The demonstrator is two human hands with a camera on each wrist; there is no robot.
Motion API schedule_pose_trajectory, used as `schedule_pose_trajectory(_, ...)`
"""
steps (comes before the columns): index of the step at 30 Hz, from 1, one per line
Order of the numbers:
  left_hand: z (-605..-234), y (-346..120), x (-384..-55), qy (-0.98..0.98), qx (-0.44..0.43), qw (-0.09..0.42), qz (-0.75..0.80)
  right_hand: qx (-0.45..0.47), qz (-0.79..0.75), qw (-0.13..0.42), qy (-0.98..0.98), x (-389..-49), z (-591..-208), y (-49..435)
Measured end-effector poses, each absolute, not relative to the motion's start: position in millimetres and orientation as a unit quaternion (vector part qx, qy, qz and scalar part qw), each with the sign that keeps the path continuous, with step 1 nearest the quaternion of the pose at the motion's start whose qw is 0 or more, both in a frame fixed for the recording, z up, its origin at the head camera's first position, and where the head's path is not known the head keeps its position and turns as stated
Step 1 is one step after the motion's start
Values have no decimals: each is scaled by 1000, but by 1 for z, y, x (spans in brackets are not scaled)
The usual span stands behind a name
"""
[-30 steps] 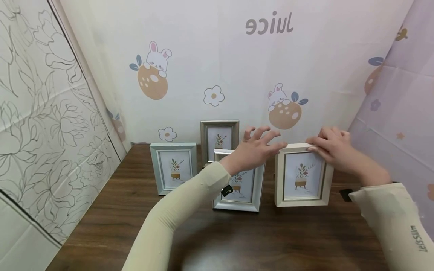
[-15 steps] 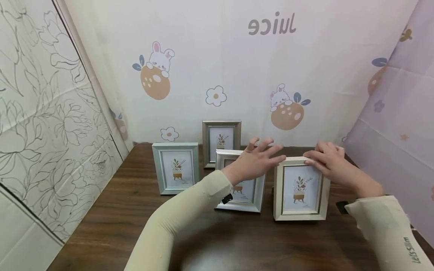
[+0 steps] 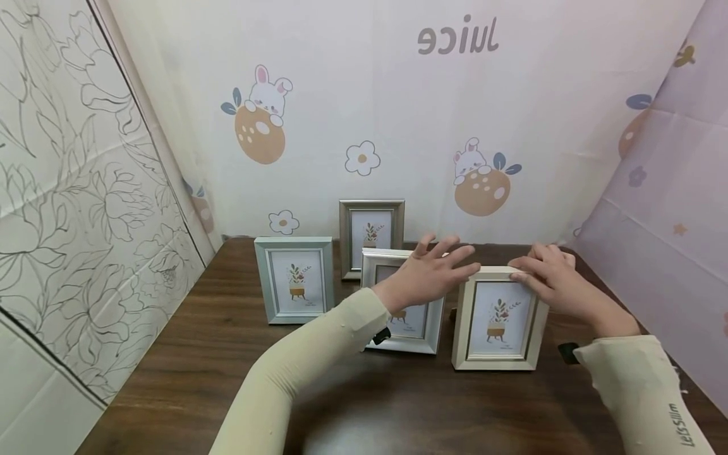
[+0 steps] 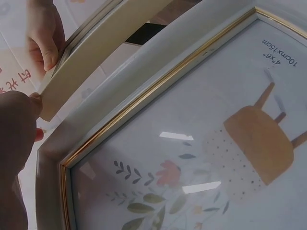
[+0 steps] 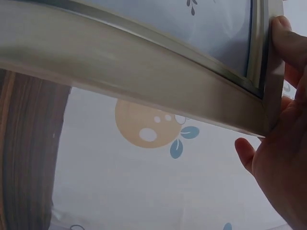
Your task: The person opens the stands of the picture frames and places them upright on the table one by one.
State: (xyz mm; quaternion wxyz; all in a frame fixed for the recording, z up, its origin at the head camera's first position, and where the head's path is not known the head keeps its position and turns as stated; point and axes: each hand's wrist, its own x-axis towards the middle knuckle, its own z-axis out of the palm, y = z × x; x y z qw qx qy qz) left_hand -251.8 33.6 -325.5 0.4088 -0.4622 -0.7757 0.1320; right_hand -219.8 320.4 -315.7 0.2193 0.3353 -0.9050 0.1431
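My right hand (image 3: pixel 554 278) pinches the top edge of a cream picture frame (image 3: pixel 462 335) near its right corner. In the right wrist view the thumb of that hand (image 5: pixel 290 115) lies against the frame. The frame stands upright on the table. My left hand (image 3: pixel 429 268) is spread in front of a silver picture frame (image 3: pixel 415 346), its fingers extended and touching the top left corner of the cream one. Close up in the left wrist view, the silver frame (image 4: pixel 139 100) fills much of the picture, with the cream frame (image 4: pixel 91 52) behind. My left arm hides part of the silver frame.
A pale green picture frame (image 3: pixel 326 278) stands at the left, and a bronze picture frame (image 3: pixel 344 243) stands at the back near the printed wall cloth (image 3: pixel 364 82). All are on the dark wooden table (image 3: pixel 199 360). Side panels (image 3: pixel 62 158) rise left and right.
The cream frame has come nearer to me, down onto the table, and slightly left, with my right hand moving along. My left hand has stayed by its corner. The other frames have not moved.
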Motion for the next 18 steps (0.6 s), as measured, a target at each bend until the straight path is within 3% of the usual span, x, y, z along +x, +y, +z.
schedule_pose_trajectory(9,-326,34,-249,-794,-465,368,132,318,153,202,-914,-217,-315,319)
schedule_pose_trajectory(18,-327,30,-247,-799,-466,362,117,313,157,208,-913,-214,-312,314)
